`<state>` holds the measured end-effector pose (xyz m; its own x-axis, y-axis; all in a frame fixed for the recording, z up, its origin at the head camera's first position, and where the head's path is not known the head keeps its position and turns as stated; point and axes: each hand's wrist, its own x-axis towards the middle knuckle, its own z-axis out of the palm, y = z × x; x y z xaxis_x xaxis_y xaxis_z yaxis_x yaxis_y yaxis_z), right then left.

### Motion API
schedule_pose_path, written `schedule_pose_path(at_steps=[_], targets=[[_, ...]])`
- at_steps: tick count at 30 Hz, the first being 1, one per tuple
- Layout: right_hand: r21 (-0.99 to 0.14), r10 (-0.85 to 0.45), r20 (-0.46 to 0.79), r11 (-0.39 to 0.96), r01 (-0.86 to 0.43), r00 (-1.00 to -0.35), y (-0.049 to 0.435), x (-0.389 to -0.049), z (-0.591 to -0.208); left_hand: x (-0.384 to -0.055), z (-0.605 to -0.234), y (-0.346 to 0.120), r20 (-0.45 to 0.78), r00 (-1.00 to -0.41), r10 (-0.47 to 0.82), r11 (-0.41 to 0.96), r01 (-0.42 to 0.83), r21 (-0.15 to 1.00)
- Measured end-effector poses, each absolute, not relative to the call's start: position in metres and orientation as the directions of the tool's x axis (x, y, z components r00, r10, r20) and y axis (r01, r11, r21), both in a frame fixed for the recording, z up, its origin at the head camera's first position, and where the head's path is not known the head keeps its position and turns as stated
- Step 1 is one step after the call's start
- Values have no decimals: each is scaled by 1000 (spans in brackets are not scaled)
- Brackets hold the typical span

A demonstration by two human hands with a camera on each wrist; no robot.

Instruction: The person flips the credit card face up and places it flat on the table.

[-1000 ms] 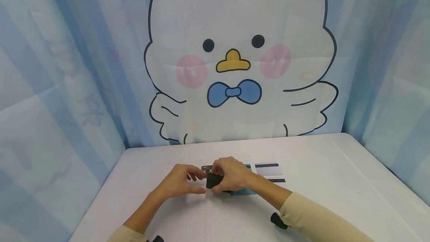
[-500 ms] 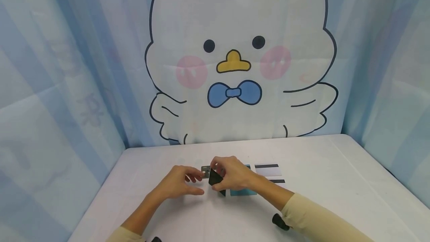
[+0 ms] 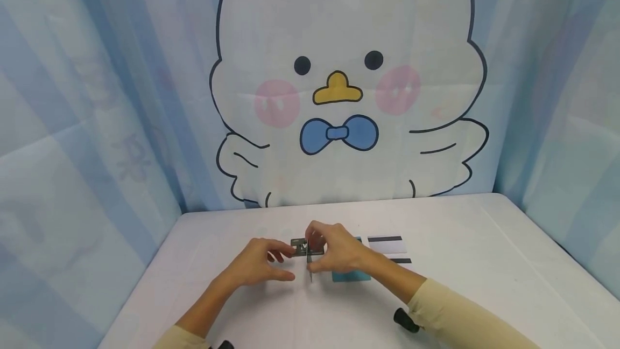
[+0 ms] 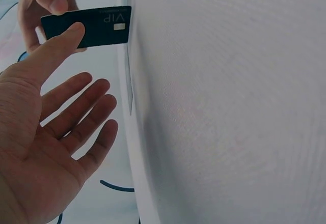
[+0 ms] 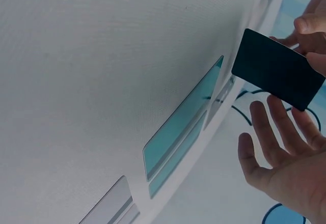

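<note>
My right hand (image 3: 336, 249) pinches a dark VIP card (image 4: 102, 26) between thumb and fingertips, just above the white table. The card stands upright, seen edge-on in the head view. Its printed side with a small chip faces the left wrist camera, lettering upside down; its plain dark back (image 5: 277, 68) shows in the right wrist view. To the left, my left hand (image 3: 261, 263) is held with spread, relaxed fingers and holds nothing. Its thumb overlaps the card in the left wrist view, but appears apart from it in the head view. Another dark card (image 3: 298, 243) lies behind the held one.
Teal cards (image 3: 351, 276) lie right of the held card, partly under my right arm. Farther right are white cards with dark stripes (image 3: 386, 245). A curtain printed with a cartoon bird (image 3: 339, 176) hangs behind the table (image 3: 460, 263).
The held card has turned in my right hand, from its dark face showing to edge-on in the head view. More of the dark card behind shows now. My left hand has barely moved.
</note>
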<state>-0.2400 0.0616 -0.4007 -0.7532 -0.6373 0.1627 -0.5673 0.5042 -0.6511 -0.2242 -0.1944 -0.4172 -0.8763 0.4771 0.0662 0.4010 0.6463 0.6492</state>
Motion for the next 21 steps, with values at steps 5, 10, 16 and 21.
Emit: schedule_pose_path(at_steps=[5,10,16,21], targets=[[-663,-624,178,495,-561,-761,63,-242,-402,-225,-417,-194,64,-875,480,637,398,660],[-663,-604,205,493,-563,-770,63,-241,-402,-226,-419,-194,65,-871,486,627,400,669],[-692,-577,202,488,-532,-791,63,-239,-400,-227,-422,-194,69,-869,489,618,402,676],[-715,-552,200,482,-506,-810,64,-237,-401,-226,-422,-194,76,-865,497,605,408,684]])
